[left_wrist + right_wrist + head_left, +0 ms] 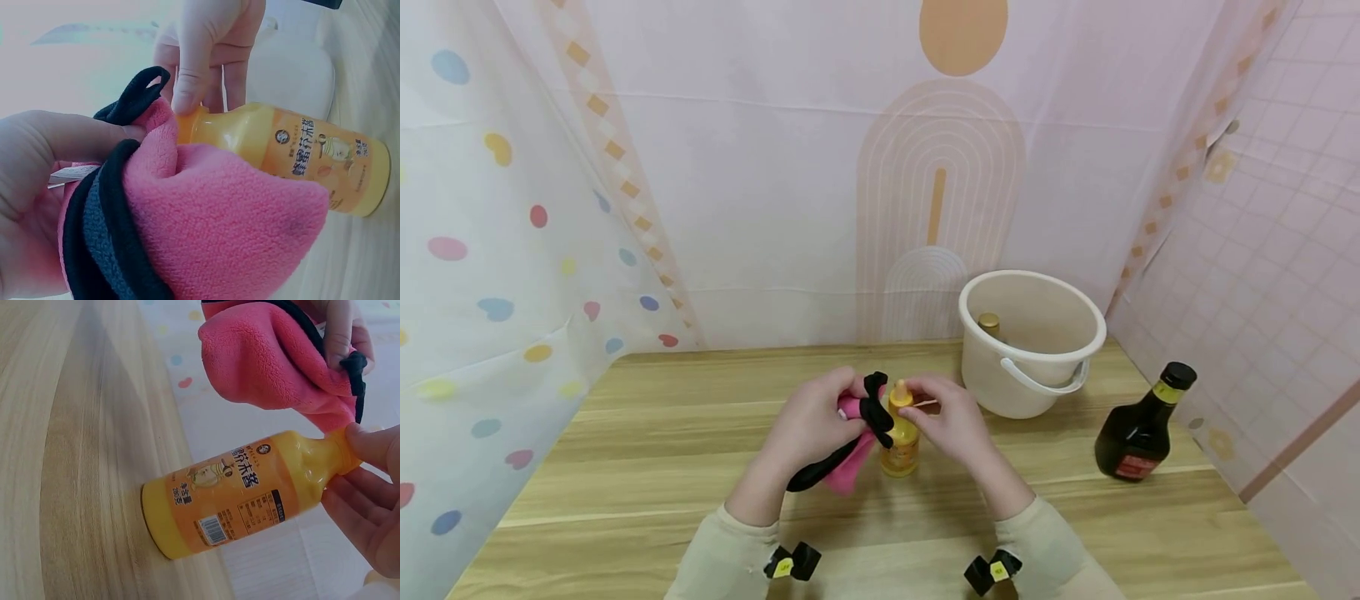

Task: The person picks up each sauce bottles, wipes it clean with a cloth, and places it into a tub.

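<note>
Yellow plastic squeeze bottle (900,440) with an orange label stands upright on the pale wood-grain worktop (625,467), right in the middle, between both hands. The right hand (950,419) pinches its narrow neck, thumb and fingers curled round just under the cap. The left hand (811,421) grips a soft pink fleece cloth with black trim (848,463), bunched in curled fingers and pressed up against the bottle's shoulder; a small black loop (142,87) of trim sticks out beside the right hand's fingertip. In the wrist views the fleece looks fuzzy and thick, the bottle smooth and glossy, rounded at the shoulder, with a barcode on the label. Behind and to the right sits a round cream plastic bucket with a handle (1032,343), a gold-capped thing showing inside it. Further right stands a dark glass bottle with a black cap (1141,427), well apart from the hands.
</note>
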{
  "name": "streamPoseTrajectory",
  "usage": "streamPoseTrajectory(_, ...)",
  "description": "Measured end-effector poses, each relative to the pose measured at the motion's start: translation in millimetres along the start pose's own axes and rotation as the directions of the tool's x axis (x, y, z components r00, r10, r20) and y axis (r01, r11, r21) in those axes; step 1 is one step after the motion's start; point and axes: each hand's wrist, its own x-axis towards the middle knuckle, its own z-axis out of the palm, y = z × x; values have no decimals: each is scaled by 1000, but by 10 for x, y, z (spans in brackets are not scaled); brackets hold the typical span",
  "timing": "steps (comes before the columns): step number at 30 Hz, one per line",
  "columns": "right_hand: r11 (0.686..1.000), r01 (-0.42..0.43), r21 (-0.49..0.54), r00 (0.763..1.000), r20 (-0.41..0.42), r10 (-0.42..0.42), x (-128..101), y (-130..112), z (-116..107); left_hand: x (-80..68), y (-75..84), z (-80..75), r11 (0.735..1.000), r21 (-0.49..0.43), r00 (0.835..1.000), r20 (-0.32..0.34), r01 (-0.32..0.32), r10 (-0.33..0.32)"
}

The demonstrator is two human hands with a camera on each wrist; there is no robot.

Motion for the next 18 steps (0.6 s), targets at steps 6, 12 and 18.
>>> streamPoseTrajectory(6,999,45,-12,999,25,-44,-9,49,-8,24,-6,59,999,-15,999,-17,-36,35)
streamPoseTrajectory(12,1000,30,-1,999,45,-30,-12,80,-21,31,-33,210,999,-32,998,-60,-31,29)
streamPoseTrajectory(18,999,10,48,999,52,-13,-21,86,-24,11,-31,333,999,-41,995,-98,-29,25)
